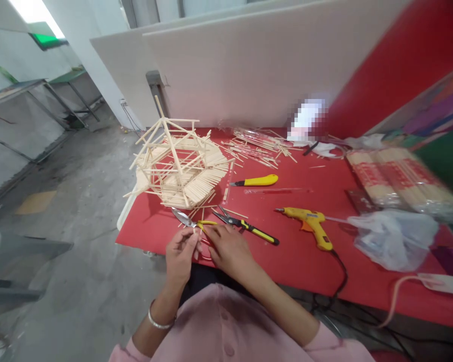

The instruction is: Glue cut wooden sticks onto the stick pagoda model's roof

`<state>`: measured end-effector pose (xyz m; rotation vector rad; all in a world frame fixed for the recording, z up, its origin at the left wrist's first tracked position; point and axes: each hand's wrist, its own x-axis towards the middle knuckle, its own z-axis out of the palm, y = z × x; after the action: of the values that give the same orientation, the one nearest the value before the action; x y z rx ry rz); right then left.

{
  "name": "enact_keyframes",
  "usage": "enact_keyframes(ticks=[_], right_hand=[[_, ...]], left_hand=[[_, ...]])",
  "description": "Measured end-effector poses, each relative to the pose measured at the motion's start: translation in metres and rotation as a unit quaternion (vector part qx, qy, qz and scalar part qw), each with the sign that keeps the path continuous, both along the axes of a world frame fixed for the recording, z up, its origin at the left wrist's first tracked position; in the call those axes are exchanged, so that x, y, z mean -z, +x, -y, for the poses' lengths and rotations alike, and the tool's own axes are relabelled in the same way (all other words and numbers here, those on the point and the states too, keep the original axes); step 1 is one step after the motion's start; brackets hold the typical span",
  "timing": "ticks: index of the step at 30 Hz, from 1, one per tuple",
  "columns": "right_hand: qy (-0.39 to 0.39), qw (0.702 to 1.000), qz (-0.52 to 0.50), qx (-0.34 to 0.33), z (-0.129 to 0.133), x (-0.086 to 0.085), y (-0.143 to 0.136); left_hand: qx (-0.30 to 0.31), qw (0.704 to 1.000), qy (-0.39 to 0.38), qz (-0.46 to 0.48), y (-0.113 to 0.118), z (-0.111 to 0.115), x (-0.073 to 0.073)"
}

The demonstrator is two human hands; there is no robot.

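Note:
My left hand (180, 254) is closed in a pinch around a short pale wooden stick (196, 255) close to the table's front edge. My right hand (229, 249) curls over the handles of a pair of scissors (184, 217), whose metal blades point away to the left; part of the handles is hidden under the fingers. Just beyond the hands stands an open frame model built of wooden sticks (207, 183), with slatted platforms round it. Pliers with black and yellow grips (262, 234) lie right beside my right hand.
On the red table (245, 271) lie a yellow-handled cutter (260, 180), a yellow glue gun (311, 221) with a trailing cord, and loose sticks (252, 148). Packed stick bundles (403, 176), a plastic bag (396, 239) and a power strip (443, 284) are on the right. White boards (226, 75) lean behind.

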<state>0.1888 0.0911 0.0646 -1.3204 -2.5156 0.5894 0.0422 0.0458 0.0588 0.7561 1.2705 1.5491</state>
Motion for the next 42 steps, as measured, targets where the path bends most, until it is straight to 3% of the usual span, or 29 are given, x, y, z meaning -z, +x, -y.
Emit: enact_keyframes(ticks=[3,8,12,16,24,29,34,42], right_hand=[[0.027,0.996,0.085,-0.004,0.002,0.0,-0.017],[0.034,0.99,0.137,0.015,-0.002,-0.004,-0.031],[0.03,0.99,0.135,0.024,-0.004,-0.006,-0.02],[0.032,0.998,0.049,0.022,0.005,0.0,0.004],[0.065,0.99,-0.118,0.027,0.028,-0.008,0.022],[0.045,0.997,-0.058,0.013,0.027,-0.02,0.019],[0.051,0.998,-0.032,0.007,0.026,-0.018,0.023],[0.058,0.998,-0.029,0.022,0.026,-0.015,0.025]], left_hand=[[-0.012,1.0,-0.01,0.0,-0.012,0.003,0.003],[-0.042,0.999,-0.006,0.015,-0.025,0.003,0.006],[-0.068,0.997,0.007,0.033,-0.034,0.004,0.003],[-0.085,0.996,0.012,0.035,-0.041,0.004,0.001],[-0.011,0.997,-0.009,-0.072,-0.036,0.001,0.0],[0.01,0.988,0.014,-0.154,-0.03,0.002,-0.009],[0.038,0.977,0.026,-0.207,-0.03,0.002,-0.013],[0.051,0.976,0.011,-0.212,-0.027,0.001,-0.013]])
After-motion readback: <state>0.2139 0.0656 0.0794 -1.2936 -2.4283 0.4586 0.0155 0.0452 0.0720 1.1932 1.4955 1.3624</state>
